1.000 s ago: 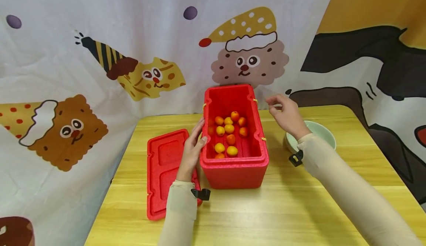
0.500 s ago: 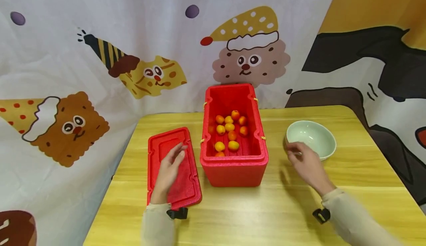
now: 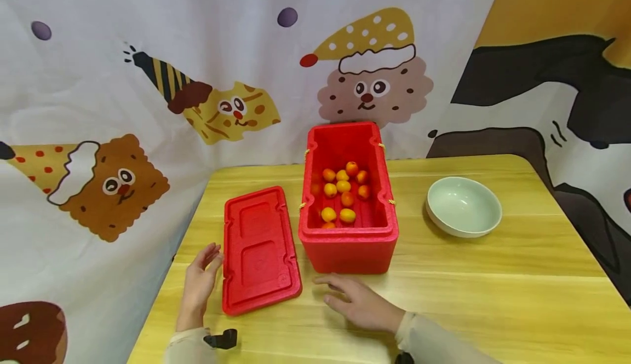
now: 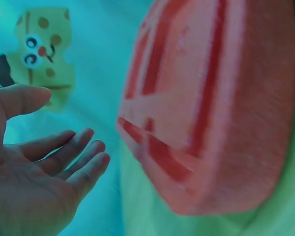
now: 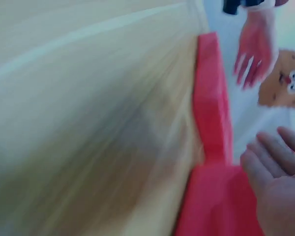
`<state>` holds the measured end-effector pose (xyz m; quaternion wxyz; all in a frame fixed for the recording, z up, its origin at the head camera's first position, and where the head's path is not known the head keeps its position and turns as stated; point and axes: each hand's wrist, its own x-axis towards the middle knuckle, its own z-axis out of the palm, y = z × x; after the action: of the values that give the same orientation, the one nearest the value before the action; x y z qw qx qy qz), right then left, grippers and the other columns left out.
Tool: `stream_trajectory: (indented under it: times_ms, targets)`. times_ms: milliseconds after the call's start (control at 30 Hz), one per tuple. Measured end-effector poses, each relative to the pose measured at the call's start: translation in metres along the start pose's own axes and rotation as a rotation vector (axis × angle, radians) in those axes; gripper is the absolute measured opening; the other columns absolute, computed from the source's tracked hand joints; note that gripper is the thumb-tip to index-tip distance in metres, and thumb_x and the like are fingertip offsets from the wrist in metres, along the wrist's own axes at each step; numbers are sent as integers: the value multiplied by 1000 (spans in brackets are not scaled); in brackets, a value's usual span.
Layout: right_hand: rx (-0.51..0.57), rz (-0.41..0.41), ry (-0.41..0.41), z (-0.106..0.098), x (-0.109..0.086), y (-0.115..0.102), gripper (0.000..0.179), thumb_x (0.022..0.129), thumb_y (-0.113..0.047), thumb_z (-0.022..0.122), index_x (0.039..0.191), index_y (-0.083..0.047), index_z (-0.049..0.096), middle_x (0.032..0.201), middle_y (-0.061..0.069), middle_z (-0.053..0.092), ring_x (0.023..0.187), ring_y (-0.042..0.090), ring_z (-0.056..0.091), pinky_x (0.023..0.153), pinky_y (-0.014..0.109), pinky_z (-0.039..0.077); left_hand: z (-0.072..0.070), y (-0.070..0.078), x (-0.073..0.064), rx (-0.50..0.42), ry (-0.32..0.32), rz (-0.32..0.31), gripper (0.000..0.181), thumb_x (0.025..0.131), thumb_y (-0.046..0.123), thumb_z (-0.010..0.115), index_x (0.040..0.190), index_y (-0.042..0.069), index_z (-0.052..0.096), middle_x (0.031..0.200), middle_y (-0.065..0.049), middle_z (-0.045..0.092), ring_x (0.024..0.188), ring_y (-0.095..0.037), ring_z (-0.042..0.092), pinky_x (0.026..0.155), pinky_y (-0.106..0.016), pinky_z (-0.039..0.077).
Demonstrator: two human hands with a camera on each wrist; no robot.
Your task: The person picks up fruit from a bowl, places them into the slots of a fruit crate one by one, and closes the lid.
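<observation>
A red foam lid (image 3: pixel 261 249) lies on the table, its recessed side up. Just past its left edge is my left hand (image 3: pixel 199 282), holding nothing, fingers relaxed; the left wrist view shows the same hand (image 4: pixel 44 167) with its palm and fingers spread beside the lid (image 4: pixel 201 98). My right hand (image 3: pixel 362 301) is in front of the red foam box (image 3: pixel 347 254), fingers extended and nothing in them. Inside the box sit several small orange and yellow fruits (image 3: pixel 343 187). Part of the right hand (image 5: pixel 280 182) shows at the edge of the right wrist view.
A pale green bowl (image 3: pixel 463 205) stands on the wooden table (image 3: pixel 468 293), right of the box. Short yellow cords (image 3: pixel 391 202) show on the box's sides. Behind the table hangs a curtain (image 3: pixel 246 19) printed with cartoon snacks.
My left hand has let go of the box's side and moved left past the lid. My right hand has come from above the box's right side, past the bowl, to the box's front.
</observation>
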<state>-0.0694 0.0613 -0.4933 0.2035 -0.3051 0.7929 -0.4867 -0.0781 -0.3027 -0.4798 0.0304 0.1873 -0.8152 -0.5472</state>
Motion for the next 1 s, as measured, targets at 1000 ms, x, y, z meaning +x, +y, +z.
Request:
stream_trajectory:
  times_ms: [1000]
  targets:
    - [287,370,619,85,154,-10,41,98,-4,44,137,6,52,134,20,53,127,35,46,107,48,36,-11,-53,9,-222,-40,-158,51,96,-4,55,145,-4,43,140,-23,49,105,-1,58,85,-18,50]
